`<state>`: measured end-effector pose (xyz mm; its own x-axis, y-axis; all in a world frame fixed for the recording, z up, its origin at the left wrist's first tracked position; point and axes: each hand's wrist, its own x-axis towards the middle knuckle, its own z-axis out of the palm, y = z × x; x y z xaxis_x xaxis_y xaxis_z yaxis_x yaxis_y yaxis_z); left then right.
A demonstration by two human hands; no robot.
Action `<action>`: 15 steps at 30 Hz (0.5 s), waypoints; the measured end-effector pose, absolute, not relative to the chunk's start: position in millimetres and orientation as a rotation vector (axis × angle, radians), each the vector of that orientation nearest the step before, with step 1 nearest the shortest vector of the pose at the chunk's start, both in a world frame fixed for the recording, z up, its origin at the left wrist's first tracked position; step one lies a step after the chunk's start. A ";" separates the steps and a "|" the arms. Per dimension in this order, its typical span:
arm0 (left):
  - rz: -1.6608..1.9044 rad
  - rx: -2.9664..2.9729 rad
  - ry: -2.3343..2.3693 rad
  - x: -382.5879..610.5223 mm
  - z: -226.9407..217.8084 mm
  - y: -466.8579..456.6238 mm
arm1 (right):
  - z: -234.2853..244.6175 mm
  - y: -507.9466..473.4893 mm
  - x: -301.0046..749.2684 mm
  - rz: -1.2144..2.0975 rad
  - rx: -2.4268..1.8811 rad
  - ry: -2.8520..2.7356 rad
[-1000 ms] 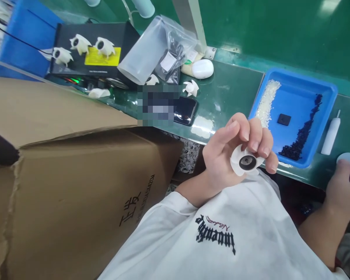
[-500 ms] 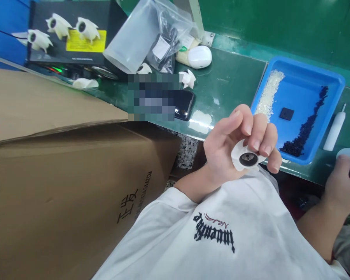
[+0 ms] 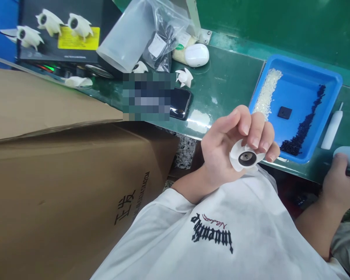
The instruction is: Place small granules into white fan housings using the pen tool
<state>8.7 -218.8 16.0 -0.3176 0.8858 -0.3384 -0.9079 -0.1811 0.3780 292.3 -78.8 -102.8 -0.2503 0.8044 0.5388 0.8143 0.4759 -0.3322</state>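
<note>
My left hand [image 3: 218,151] is closed round a small white fan impeller [image 3: 235,156]. Its dark round hub faces up toward me, and the fingertips curl over the blades. At the right edge, my right hand [image 3: 340,184] grips a pale, smooth, rounded object [image 3: 348,155], cut off by the frame, so its kind is unclear. Beyond the left hand lies a blue tray [image 3: 305,64] with white bits [image 3: 266,95] along one side, small black bits [image 3: 305,128] along the other and a black square piece [image 3: 284,112] between them.
A white pen-like tool with a thin tip [image 3: 332,129] lies right of the tray. White impellers [image 3: 81,26] rest on a black box [image 3: 58,9]. A phone [image 3: 181,103], white mouse [image 3: 196,55], another impeller [image 3: 184,77] and plastic container [image 3: 125,35] are left; a cardboard box [image 3: 61,186] stands nearer.
The whole view has shifted slightly, so the things on the bench appear a little further left. Both hands keep their holds, and the impeller's hub shows a little more fully.
</note>
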 end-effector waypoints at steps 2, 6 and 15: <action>1.805 0.013 0.604 8.7 15.2 -218.5 | -102.4 -80.5 289.2 -0.121 -1.181 -2.042; 1.815 0.152 0.660 8.9 9.9 -217.9 | -94.9 -87.9 276.1 -0.160 -1.157 -1.976; 1.821 0.319 0.791 10.0 3.8 -217.4 | -91.0 -90.7 269.3 -0.131 -1.143 -1.969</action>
